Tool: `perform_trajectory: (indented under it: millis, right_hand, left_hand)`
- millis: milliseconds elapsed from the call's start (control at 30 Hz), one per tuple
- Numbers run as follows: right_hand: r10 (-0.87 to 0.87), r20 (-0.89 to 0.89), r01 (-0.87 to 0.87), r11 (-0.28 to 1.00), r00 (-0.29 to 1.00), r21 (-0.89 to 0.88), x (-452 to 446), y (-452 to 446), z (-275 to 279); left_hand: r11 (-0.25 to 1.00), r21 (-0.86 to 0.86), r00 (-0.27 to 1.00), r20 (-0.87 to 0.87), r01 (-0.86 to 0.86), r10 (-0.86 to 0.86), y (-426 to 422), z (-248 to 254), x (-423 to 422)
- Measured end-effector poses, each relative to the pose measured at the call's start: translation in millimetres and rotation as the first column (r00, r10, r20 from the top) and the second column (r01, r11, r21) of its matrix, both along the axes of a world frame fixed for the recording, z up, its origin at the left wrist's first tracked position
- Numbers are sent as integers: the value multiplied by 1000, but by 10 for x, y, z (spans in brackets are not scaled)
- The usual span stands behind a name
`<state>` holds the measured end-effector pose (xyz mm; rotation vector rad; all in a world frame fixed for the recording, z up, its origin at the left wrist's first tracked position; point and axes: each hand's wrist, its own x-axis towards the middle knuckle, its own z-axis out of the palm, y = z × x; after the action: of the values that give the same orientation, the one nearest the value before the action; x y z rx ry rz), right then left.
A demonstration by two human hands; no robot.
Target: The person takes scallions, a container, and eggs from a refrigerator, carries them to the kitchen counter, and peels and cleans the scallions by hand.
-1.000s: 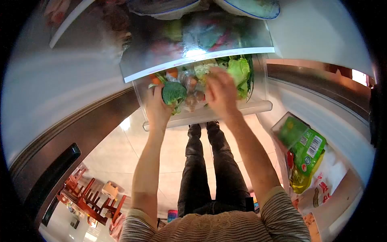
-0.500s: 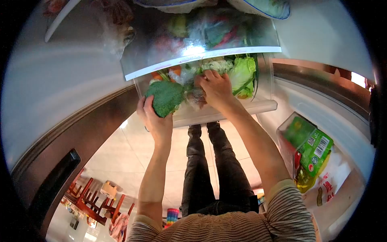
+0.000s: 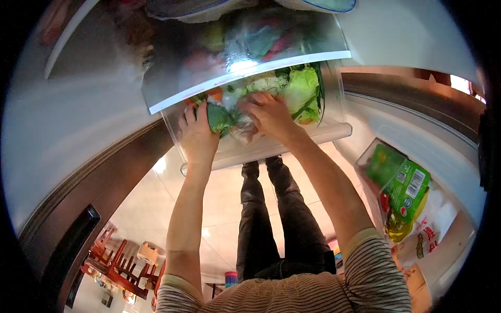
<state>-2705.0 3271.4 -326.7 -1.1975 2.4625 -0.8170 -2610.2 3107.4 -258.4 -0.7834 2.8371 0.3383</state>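
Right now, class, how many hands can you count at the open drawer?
2: the left hand is at the broccoli; the right hand is over the clear bag beside it. Some fingertips are hidden, but no other hands show.

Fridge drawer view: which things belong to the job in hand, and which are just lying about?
Likely in the job:
broccoli, at the left hand
clear plastic bag, at the right hand; contents unclear
open drawer
leafy lettuce, inside it

Seemingly just lying about:
green package and white bag, in the fridge door
blue-rimmed dish, above the drawer
wooden furniture, background
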Motion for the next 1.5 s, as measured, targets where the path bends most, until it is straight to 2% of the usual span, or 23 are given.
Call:
perform_trajectory:
  millis: [67, 167, 233, 267, 333, 400, 433, 500, 567, 600, 667, 733, 800, 833, 900, 1033, 1100, 1167, 1233, 1333, 1400, 1433, 1500]
  right_hand:
    - [-38, 55, 41, 998, 998, -46, -25, -9, -28]
    - [-191, 219, 228, 961, 957, -156, -65, -26, 65]
    - [-339, 371, 452, 847, 865, -279, -141, -2, 5]
    - [-471, 205, 513, 801, 858, -308, -214, 47, -21]
    - [-687, -129, 598, 697, 715, -395, -375, 209, -58]
    - [-827, 13, 798, 537, 561, -275, -476, 347, -101]
    - [-883, 76, 875, 443, 464, -196, -501, 393, -119]
    - [-899, 156, 912, 406, 410, -59, -551, 432, -194]
    - [-903, 153, 915, 403, 402, -27, -613, 419, -357]
    - [-867, 313, 897, 433, 388, 86, -745, 515, -467]
    - [-790, 521, 886, 447, 325, 126, -901, 624, -567]
    - [-746, 612, 886, 439, 265, 152, -941, 631, -579]
    - [-772, 597, 902, 393, 216, 182, -946, 607, -459]
    - [-739, 639, 892, 414, 213, 181, -956, 604, -387]
    - [-666, 718, 874, 454, 204, 173, -972, 607, -241]
    - [-685, 620, 723, 640, 383, 261, -806, 483, 0]
    - [-676, 442, 559, 737, 590, 380, -729, 193, 459]
    - [-578, 356, 520, 816, 734, 253, -574, -17, 465]
    - [-633, 190, 603, 773, 750, 195, -476, -171, 487]
    - [-652, 147, 618, 754, 744, 221, -461, -198, 448]
    - [-666, 116, 645, 744, 737, 173, -424, -190, 411]
    - [-671, 100, 656, 740, 735, 148, -424, -187, 407]
    - [-672, 148, 635, 737, 726, 232, -459, -180, 411]
  left_hand:
    - [990, -100, 995, 48, 95, -91, 38, -39, -65]
    - [962, -57, 949, -159, 265, -271, 219, 111, -380]
    - [947, 258, 972, -182, 194, -149, 280, -177, -719]
    - [924, 356, 977, -199, 143, -75, 316, -345, -924]
    - [986, 126, 944, -324, 110, -64, 365, -628, -1342]
    - [981, 162, 829, -560, 109, 0, 272, -1166, -1634]
    - [963, 261, 862, -501, 73, 70, 249, -1158, -1672]
    - [899, 438, 915, -358, -14, 189, 174, -1127, -1732]
    - [947, 295, 745, -659, 129, 104, 80, -1659, -1601]
    - [854, 511, 738, -612, 94, 285, -15, -1789, -1544]
    - [645, 763, 791, -367, -44, 489, -223, -1819, -1445]
    - [489, 841, 806, -116, -231, 581, -284, -1623, -1213]
    - [273, 915, 680, 3, -298, 733, -10, -1074, -1036]
    - [148, 949, 583, 45, -278, 811, 134, -815, -959]
    - [145, 962, 583, 17, -230, 812, 147, -709, -816]
    - [97, 982, 517, 2, -164, 856, 100, -613, -568]
    - [88, 982, 451, -4, -165, 893, 132, -549, -550]
    - [61, 975, 398, 30, -215, 917, 183, -424, -620]
    - [146, 958, 517, 3, -247, 856, 185, -434, -629]
    - [380, 903, 691, -146, -198, 708, 373, -254, -632]
    - [845, 523, 786, -472, -115, 399, 578, -233, -562]
    - [967, 249, 812, -555, -49, 183, 670, -203, -544]
    - [966, 210, 826, -564, 151, -7, 842, -40, -546]
